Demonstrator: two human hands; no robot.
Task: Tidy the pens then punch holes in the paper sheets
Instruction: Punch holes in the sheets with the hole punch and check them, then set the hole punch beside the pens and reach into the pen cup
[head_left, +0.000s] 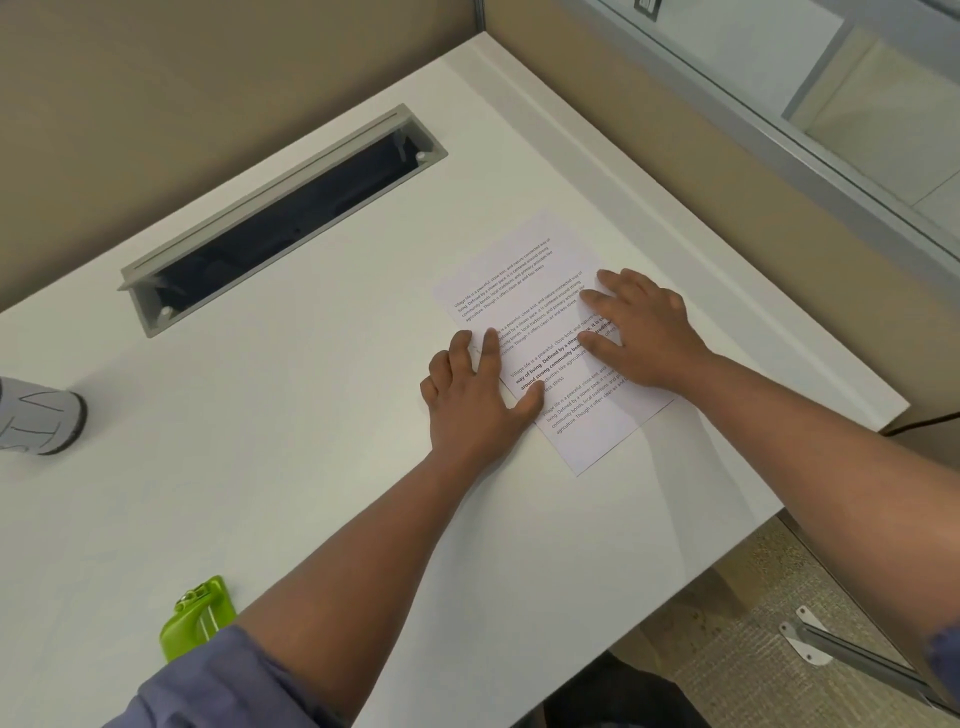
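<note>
White laminate surface (322, 426), smooth, matte, set in a corner between tan fabric partition panels (156, 104). Paper sheets (524, 291) lie flat toward the right side, rotated diagonally, printed with short text blocks, one block in bold. A thin dark line along the near-right edge looks like a second sheet underneath; sheet count unclear.

Left hand (475, 395) lies palm down on the stack's left edge, fingers (491, 345) straight and slightly spread, thumb across the paper, outer fingers on bare laminate. Right hand (647, 332) lies palm down on the right half of the sheets, fingers wide and flat, pressing, gripping nothing. Both forearms are bare, with blue sleeve (223, 680) at the bottom left.

Grey rectangular cable tray (280, 223) is recessed in the surface at the back left, lid tilted open, dark inside. Grey cylindrical holder (39, 415) with black line marks sits at the far left edge, partly cut off. Green plastic punch (200, 616) with a metal clip part sits at the near edge, just beside the left sleeve.

Paper's near-right corner sits close to the right edge of the surface. Wide bare laminate runs between paper, tray and punch. Speckled carpet (769, 623) and a metal leg bracket (810, 642) show below the right edge.
</note>
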